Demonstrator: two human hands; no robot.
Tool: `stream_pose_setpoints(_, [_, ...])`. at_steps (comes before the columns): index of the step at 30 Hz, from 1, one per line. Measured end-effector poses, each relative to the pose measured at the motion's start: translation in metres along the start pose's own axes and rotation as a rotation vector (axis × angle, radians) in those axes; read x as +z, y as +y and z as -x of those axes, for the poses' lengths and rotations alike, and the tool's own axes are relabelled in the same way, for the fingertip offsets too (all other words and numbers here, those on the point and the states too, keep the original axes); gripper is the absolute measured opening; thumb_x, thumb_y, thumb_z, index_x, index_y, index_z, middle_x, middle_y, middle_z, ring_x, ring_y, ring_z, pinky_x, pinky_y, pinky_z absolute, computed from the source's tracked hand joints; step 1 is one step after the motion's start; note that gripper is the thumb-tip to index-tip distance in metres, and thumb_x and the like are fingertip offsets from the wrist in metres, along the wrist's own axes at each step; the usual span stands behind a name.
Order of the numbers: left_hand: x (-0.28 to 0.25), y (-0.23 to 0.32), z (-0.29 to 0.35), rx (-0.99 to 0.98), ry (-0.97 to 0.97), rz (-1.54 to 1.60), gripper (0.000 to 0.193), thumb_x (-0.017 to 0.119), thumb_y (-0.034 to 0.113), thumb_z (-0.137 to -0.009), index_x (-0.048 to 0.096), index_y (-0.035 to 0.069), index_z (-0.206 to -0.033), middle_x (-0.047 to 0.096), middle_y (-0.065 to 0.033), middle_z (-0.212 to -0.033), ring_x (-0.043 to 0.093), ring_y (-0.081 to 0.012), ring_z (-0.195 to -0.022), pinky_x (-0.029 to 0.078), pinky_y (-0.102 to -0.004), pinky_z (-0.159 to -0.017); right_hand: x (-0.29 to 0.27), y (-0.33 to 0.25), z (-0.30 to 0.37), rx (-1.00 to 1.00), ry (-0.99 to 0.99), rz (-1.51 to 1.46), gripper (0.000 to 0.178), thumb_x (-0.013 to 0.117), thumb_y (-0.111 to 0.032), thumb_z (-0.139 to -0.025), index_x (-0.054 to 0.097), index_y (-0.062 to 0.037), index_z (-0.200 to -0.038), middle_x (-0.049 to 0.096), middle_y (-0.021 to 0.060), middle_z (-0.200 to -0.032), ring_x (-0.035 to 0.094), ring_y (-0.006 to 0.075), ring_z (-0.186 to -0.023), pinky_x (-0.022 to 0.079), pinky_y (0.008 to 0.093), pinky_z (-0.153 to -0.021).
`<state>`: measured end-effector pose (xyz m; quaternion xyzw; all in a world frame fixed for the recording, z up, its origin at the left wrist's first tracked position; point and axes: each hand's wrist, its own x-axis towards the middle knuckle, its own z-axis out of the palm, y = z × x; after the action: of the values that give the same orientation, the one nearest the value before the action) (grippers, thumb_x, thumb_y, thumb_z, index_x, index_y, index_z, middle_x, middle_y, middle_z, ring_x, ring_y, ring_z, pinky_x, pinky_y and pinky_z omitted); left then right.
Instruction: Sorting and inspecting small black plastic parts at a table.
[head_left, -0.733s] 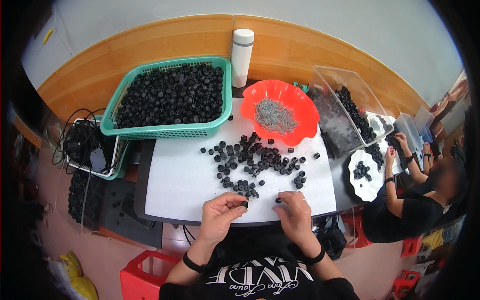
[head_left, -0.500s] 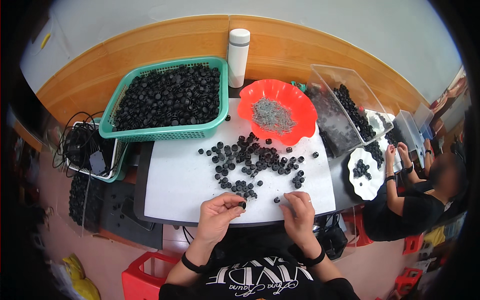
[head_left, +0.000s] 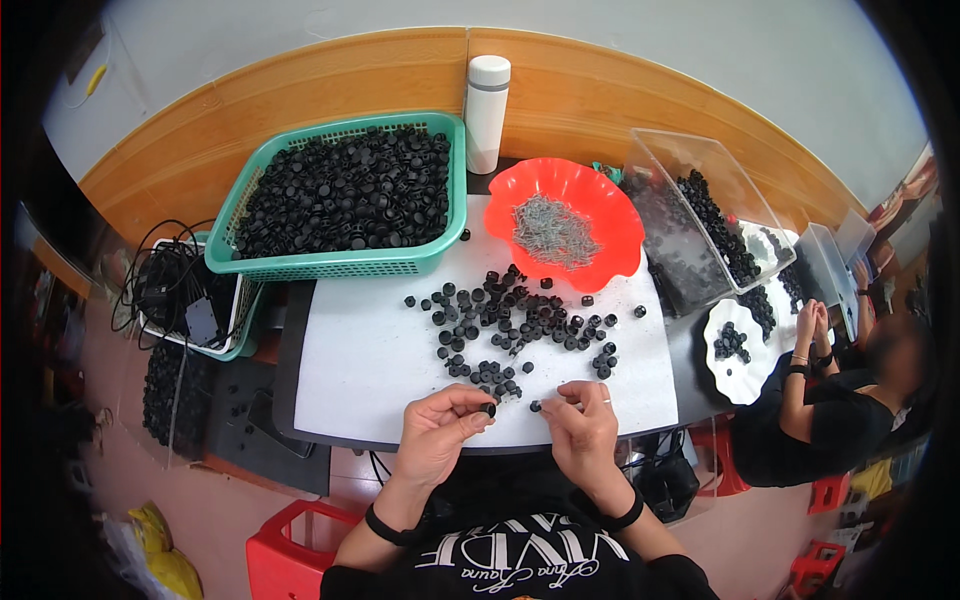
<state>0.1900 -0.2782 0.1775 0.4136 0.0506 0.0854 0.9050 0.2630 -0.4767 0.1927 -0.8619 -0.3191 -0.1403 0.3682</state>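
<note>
While the left hand (head_left: 435, 430) pinches a black cap (head_left: 488, 410) at the counter (head_left: 286, 380), fingers of the right hand (head_left: 585, 435) bunch at a small black piece (head_left: 536, 406), grip unclear; scattered loose parts (head_left: 545, 318) and a brimming green basket (head_left: 457, 190) suggest much remains.

This looks like a small hand-assembly workshop. Just beyond the left hand (head_left: 435, 432) and right hand (head_left: 587, 435), loose black parts (head_left: 512, 318) lie scattered over a white work surface (head_left: 350, 350). Farther out stand a green basket (head_left: 335, 263) heaped with similar pieces and a red dish (head_left: 628, 232) of thin metal bits. Well to the hands' right, a co-worker (head_left: 840, 430) handles something near a white plate (head_left: 742, 382) of black parts.
</note>
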Motion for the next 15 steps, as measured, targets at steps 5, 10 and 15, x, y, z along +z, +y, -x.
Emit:
stream_pose_setpoints(5, [-0.003, -0.001, 0.001, -0.005, 0.014, 0.017, 0.023, 0.070, -0.007, -0.087, 0.069, -0.006, -0.110, 0.069, -0.0135, -0.105, 0.066, -0.0164, -0.089, 0.054, -0.0256, -0.079, 0.003, -0.003, -0.002, -0.022, 0.015, 0.008, 0.023, 0.079, -0.002, -0.071, 0.070, -0.0024, -0.093, 0.061, 0.0133, -0.096, 0.057, 0.0313, -0.082, 0.046, 0.0402, -0.068])
stream_pose_setpoints(10, [-0.004, 0.000, 0.002, -0.001, 0.016, 0.027, 0.023, 0.069, -0.007, -0.087, 0.069, -0.006, -0.110, 0.070, -0.0136, -0.105, 0.066, -0.0166, -0.089, 0.053, -0.0255, -0.079, 0.010, -0.006, -0.003, -0.049, 0.014, 0.014, 0.023, 0.077, -0.002, -0.071, 0.066, -0.0004, -0.092, 0.061, 0.0140, -0.096, 0.057, 0.0327, -0.082, 0.046, 0.0417, -0.070])
stream_pose_setpoints(15, [-0.004, 0.000, -0.001, -0.007, -0.010, 0.002, 0.023, 0.068, -0.009, -0.087, 0.069, -0.006, -0.110, 0.069, -0.0132, -0.105, 0.065, -0.0161, -0.089, 0.053, -0.0255, -0.079, -0.008, -0.002, -0.003, -0.111, 0.029, 0.094, 0.019, 0.071, 0.001, -0.071, 0.063, 0.0002, -0.089, 0.059, 0.0148, -0.094, 0.057, 0.0342, -0.083, 0.046, 0.0423, -0.070])
